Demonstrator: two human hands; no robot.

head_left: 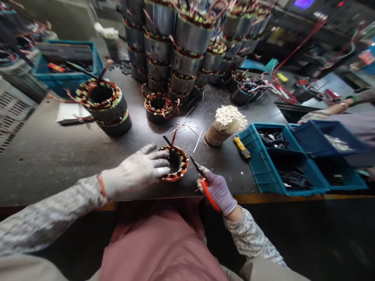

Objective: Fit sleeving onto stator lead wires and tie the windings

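Observation:
A wound motor stator (pixel 184 171) with copper wire and orange-red lacing sits on the dark workbench in front of me. A reddish lead and a black sleeve rise from its far rim. My left hand (pixel 140 168), in a whitish glove, holds the stator's left side, fingers laid over the rim and thumb hidden. To the right, my right hand (pixel 218 191), in a purple-grey glove, is closed round red-handled scissors (pixel 207 192). Their dark pointed blades aim up and left, just apart from the stator. Thin white strips (pixel 199 138) lie scattered behind it.
Stacked stators (pixel 187 58) stand at the back, with more stators (pixel 109 113) at left. A bundle of white sticks (pixel 230 121), a yellow screwdriver (pixel 241 147) and blue bins (pixel 258 164) of black pieces are at right. Another person's arm (pixel 336 107) shows at far right.

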